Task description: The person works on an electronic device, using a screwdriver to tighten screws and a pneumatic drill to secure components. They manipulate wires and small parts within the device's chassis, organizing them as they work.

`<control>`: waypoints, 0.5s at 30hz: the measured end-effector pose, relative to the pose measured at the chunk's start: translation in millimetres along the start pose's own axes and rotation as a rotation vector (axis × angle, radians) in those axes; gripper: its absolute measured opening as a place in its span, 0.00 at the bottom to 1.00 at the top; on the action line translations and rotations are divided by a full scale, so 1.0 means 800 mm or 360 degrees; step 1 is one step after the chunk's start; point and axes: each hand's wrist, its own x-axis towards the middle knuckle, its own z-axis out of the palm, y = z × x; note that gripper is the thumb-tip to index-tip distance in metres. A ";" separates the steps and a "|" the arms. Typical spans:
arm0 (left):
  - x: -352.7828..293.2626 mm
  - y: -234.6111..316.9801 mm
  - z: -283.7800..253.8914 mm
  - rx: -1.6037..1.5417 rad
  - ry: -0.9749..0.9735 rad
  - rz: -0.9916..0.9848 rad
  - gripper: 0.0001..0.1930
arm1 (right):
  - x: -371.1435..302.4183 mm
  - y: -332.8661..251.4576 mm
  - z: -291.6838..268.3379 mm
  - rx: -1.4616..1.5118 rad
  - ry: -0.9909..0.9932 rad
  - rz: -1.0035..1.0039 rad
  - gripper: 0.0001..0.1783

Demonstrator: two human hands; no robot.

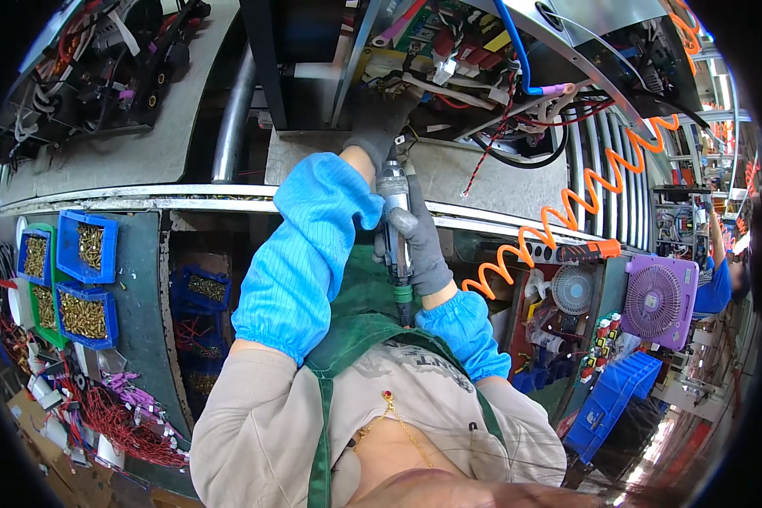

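Note:
My right hand (422, 239), in a grey glove, is wrapped round a slim air screwdriver (395, 193) with a metal body and a green hose fitting at its near end. The tool points away from me, toward the open edge of a metal chassis (474, 59) filled with boards and cables. Beside the tool's far end, my left hand (383, 118), also gloved in grey, reaches into that chassis. Its fingers are lost among dark parts there, so their grip is hidden. A thick blue cable (516, 46) with a pink sleeve crosses the chassis near its right side.
Blue bins (83, 317) of small brass fasteners sit on the left bench, above bundles of red wires (127, 419). An orange coiled hose (567, 207) stretches across the right. A purple fan (660, 300) and another chassis (102, 76) flank the work. Another person (715, 284) stands far right.

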 end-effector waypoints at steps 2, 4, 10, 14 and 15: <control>0.002 0.005 -0.005 -0.0020 -0.0065 -0.0058 0.16 | 0.000 0.002 -0.002 0.0008 -0.0003 -0.0004 0.53; 0.005 0.011 -0.011 -0.0051 -0.0104 -0.0119 0.16 | 0.000 0.003 -0.001 0.0021 -0.0009 -0.0002 0.52; 0.006 0.022 -0.019 -0.0141 -0.0212 -0.0268 0.15 | 0.000 0.000 -0.004 0.0074 -0.0054 0.0039 0.49; -0.001 0.030 -0.029 -0.0199 -0.0280 -0.0375 0.14 | 0.003 0.005 -0.007 0.0486 -0.0286 -0.0009 0.48; 0.001 0.032 -0.028 -0.0219 -0.0305 -0.0413 0.14 | 0.004 0.005 -0.005 0.0488 -0.0298 -0.0030 0.48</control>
